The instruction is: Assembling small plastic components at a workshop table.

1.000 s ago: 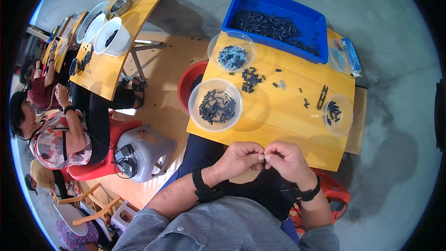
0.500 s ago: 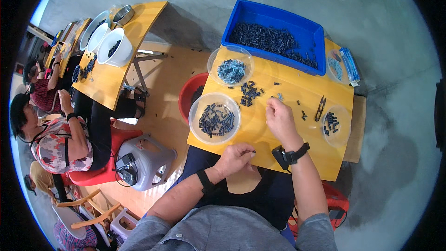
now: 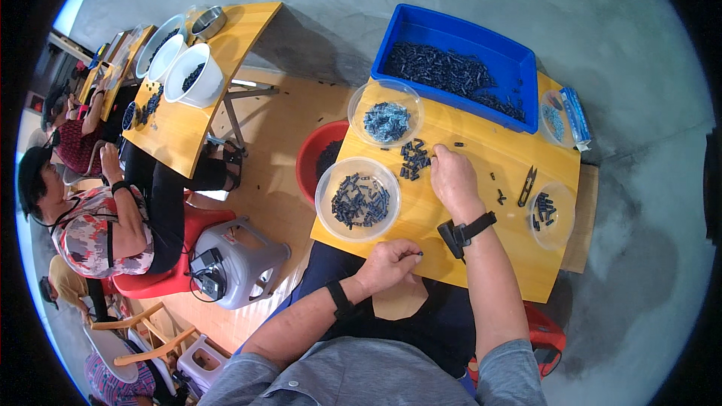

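Nearest the wearer, well apart from the blue tray [image 3: 474, 37] on its near side, the left hand [image 3: 387, 265] is at the front edge of the tabletop [image 3: 421, 218]. Its thumb and forefinger are pinched narrow on a small dark piece [image 3: 420, 253], which pokes past the fingertips, likely so that one end is free and in sight.

On the tray's near side toward its left, a large clear bowl [image 3: 358, 234] holds many dark pieces; it probably sits there for a short reach from the left hand. Toward the tray's right, also on the near side, a smaller clear bowl [image 3: 565, 214] holds a few more, with a pair of snips [image 3: 528, 186] just beside it, perhaps handy for the right side.

Between the tray and the left hand, the right hand [image 3: 455, 179] reaches out palm down, fingertips drawn together; whether they grip anything, I cannot tell. They are just beside a loose pile [image 3: 414, 162] of dark pieces, seemingly spread out for easy picking.

Just off the tray's near left corner is a clear bowl of bluish pieces [image 3: 387, 122]. The tray itself, heaped with dark pieces, stands farthest back, perhaps because it is bulky and would crowd the working space.
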Demonstrator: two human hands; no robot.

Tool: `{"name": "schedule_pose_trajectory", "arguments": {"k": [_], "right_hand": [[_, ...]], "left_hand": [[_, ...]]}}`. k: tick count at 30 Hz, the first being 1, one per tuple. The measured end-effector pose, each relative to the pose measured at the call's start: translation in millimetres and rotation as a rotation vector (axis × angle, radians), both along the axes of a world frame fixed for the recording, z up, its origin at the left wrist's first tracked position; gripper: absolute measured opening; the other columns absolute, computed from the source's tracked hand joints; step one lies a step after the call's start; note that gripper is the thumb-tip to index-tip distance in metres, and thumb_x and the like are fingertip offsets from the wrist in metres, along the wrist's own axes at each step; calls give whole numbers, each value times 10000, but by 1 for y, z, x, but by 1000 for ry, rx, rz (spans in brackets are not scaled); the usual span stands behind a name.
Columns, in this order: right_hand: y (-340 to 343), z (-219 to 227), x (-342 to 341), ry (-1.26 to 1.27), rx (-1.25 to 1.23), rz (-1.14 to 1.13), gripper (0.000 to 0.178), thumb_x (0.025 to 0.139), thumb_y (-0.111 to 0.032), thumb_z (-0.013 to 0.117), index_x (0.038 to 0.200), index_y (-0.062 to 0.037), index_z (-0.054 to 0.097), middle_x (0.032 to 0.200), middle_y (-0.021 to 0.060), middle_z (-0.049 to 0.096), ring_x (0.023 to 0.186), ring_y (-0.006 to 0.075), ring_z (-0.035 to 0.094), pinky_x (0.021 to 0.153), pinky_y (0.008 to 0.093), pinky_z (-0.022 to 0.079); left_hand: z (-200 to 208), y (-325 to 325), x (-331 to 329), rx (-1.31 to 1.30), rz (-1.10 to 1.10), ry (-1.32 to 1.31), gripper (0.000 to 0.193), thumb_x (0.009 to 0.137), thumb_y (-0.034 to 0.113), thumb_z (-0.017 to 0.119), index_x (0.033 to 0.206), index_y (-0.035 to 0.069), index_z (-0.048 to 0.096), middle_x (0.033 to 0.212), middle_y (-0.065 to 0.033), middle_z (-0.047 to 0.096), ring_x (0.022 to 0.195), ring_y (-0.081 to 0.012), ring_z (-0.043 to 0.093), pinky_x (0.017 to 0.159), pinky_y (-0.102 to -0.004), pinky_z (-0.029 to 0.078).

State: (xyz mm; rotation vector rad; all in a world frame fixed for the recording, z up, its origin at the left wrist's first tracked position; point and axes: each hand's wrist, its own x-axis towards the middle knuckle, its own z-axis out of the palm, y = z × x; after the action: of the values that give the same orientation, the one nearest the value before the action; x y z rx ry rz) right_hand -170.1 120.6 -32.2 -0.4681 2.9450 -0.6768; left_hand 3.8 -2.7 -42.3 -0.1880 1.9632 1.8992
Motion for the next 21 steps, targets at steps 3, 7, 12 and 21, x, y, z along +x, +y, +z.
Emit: {"name": "schedule_pose_trajectory", "arguments": {"k": [3, 7, 12, 21], "right_hand": [[-2, -2, 0, -9, 4, -37, 119, 853, -113, 550, 899, -4, 568, 755, 239, 611, 761, 410, 601, 680, 491, 474], [-4, -8, 1, 37, 49, -52, 116, 855, -112, 542, 840, 2, 554, 752, 222, 612, 747, 400, 607, 678, 483, 484], [-1, -11, 12, 127, 122, -38, 108, 844, -105, 545, 817, 0, 556, 771, 208, 619, 738, 388, 620, 675, 471, 499], [11, -5, 45, 132, 197, -33, 83, 825, -74, 527, 837, -2, 565, 815, 206, 605, 708, 365, 633, 632, 451, 518]], "left_hand": [[-1, -1, -2, -52, -39, 20, 131, 849, 66, 628, 938, -31, 632, 791, -65, 641, 711, -117, 619, 648, -267, 514], [-4, 1, -1, -10, -18, 14, 120, 864, 60, 604, 938, -33, 622, 745, -61, 631, 641, -112, 615, 592, -261, 508], [-7, 1, -1, -15, -14, 48, 118, 871, 57, 590, 940, -37, 612, 705, -59, 627, 601, -114, 617, 560, -259, 504], [-13, 0, 4, 15, -8, 18, 113, 886, 75, 577, 941, -17, 613, 696, -47, 619, 606, -99, 598, 565, -248, 493]]}}
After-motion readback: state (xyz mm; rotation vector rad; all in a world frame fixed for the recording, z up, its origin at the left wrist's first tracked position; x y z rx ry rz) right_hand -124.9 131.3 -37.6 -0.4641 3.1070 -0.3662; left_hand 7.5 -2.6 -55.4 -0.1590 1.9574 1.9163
